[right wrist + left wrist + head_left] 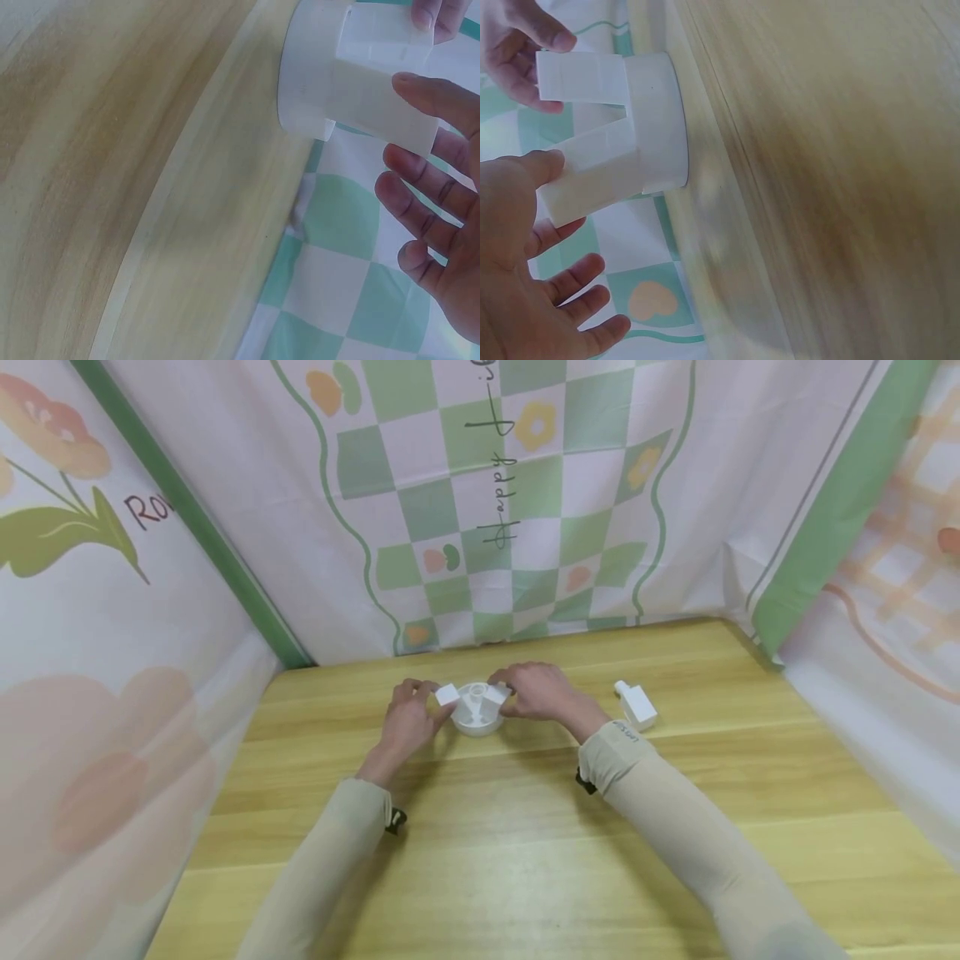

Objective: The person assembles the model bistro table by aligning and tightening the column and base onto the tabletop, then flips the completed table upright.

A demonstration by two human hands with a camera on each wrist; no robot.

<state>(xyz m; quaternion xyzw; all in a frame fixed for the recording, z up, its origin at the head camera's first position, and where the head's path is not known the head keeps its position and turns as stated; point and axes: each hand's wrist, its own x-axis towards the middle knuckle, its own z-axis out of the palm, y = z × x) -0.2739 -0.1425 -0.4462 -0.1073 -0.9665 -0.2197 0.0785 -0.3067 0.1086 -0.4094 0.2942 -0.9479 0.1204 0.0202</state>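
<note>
A white round base [480,728] with a small ring in its middle sits on the wooden table, between both hands. My left hand [408,720] pinches a white rectangular block [592,169] between thumb and fingers, its other fingers spread. On the opposite side, my right hand [542,692] grips a second white block [386,105] the same way. Both blocks stand up from the base and lean outward; their lower ends meet it, but how deep they sit is hidden. A third white block with a round peg [637,706] lies on the table, right of the right hand.
The wooden table [480,852] ends at a printed cloth [480,560] hanging close behind the base. More cloth hangs along the left side [97,760] and the right side [885,710].
</note>
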